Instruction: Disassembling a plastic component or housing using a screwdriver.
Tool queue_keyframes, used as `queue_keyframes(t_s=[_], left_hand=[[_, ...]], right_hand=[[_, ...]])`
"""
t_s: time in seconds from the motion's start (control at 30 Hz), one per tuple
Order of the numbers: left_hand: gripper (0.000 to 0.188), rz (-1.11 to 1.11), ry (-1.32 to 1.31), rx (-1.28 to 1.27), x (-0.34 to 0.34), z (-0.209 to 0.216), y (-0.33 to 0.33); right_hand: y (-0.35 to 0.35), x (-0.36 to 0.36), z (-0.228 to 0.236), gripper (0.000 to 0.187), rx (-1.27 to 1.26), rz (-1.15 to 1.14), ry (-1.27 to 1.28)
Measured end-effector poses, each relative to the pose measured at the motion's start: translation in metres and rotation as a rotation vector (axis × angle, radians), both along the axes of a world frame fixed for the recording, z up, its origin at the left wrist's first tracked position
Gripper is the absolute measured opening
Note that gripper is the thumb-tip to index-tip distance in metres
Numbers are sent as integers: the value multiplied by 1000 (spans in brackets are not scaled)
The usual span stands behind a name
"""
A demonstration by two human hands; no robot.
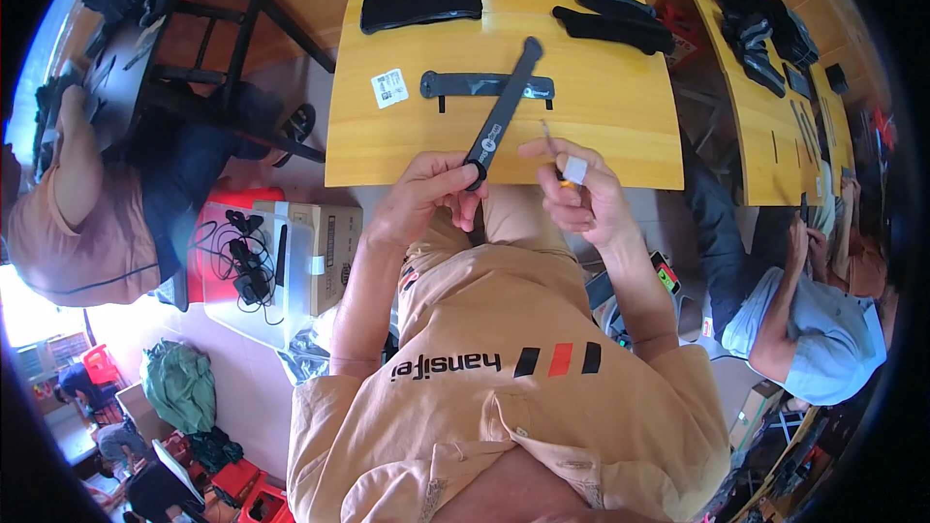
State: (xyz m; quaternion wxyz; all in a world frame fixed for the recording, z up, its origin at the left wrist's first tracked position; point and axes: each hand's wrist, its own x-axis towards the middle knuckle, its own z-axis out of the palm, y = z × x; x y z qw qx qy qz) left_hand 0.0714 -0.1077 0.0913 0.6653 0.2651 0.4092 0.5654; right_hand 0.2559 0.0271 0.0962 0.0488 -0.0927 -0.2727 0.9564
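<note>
My left hand [431, 196] pinches the lower round end of a long flat black strap [506, 107] with pale printing. The strap slants up and away, its far rounded end over the table. A second black strap [475, 85] with two small dark tabs lies flat beneath it, partly covered. My right hand [584, 192] is closed around a small tool with a thin shaft [546, 129] and a yellow-orange bit at the grip. A small white piece [574, 170] shows at those fingers; whether it belongs to the tool I cannot tell.
The yellow wooden table [387, 150] holds a white label sheet [390, 88], a black padded piece [421, 8] and black sleeve-like pieces [612, 24]. At left, a clear bin [221, 276] with cables stands beside a cardboard box [334, 247]. Co-workers sit on both sides.
</note>
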Motion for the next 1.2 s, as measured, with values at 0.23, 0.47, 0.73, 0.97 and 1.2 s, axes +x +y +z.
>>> queue_keyframes(t_s=[0.23,0.47,0.73,0.97,1.2], left_hand=[[24,0,344,-135,21,15,5],[24,-198,249,-180,24,23,-4],[27,-139,127,-85,34,16,-13],[29,-89,-149,-180,8,3,-39],[35,-132,-198,-62,-34,-28,-96]], right_hand=[[-19,-16,6,19,1096,-390,-47],[-15,-5,16,10,1061,39,-33],[-26,6,11,7,428,-15,-255],[4,27,7,17,-157,-296,-258],[94,91,42,20,-254,-771,387]])
